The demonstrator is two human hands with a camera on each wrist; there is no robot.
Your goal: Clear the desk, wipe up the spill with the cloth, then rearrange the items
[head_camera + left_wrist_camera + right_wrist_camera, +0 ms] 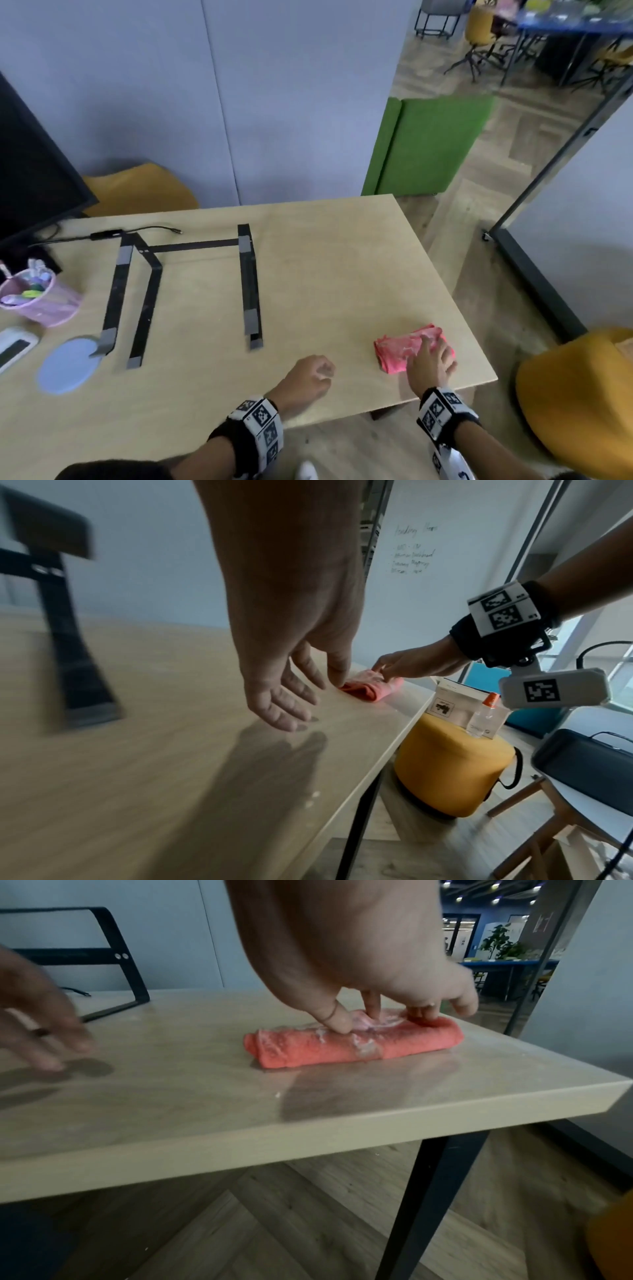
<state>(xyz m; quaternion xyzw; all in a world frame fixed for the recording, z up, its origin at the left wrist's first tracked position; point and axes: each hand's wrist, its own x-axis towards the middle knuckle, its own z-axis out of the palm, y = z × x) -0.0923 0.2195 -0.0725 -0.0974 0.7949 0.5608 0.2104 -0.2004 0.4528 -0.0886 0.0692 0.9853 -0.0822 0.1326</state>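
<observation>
Two wrists with black-and-white marker bands fill the bottom of the head view. Above them the left hand (pixel 310 375) hangs over the desk (pixel 308 267) with its fingers loosely curled and nothing in it, while the right hand (pixel 432 361) presses on a folded pink cloth (pixel 399 346) near the desk's front right corner. Farther left stand a black laptop stand (pixel 185 284), a pale blue coaster (pixel 66 365) and a pink pen cup (pixel 41 301).

From the left wrist, the left hand (pixel 287 653) is seen with relaxed, spread fingers just above the wood, holding nothing. Beyond it the right hand (pixel 416 661) rests on the cloth (pixel 368 689). Past the desk edge a white box (pixel 455 704) and a small bottle (pixel 484 715) sit on a yellow stool (pixel 448 769).

From the right wrist, the right hand (pixel 373 969) bends its thumb and fingertips down onto the top of the cloth (pixel 352 1042), which lies rolled on the desk (pixel 171 1104) near the corner. At the left edge the left hand (pixel 37 1012) is blurred.
</observation>
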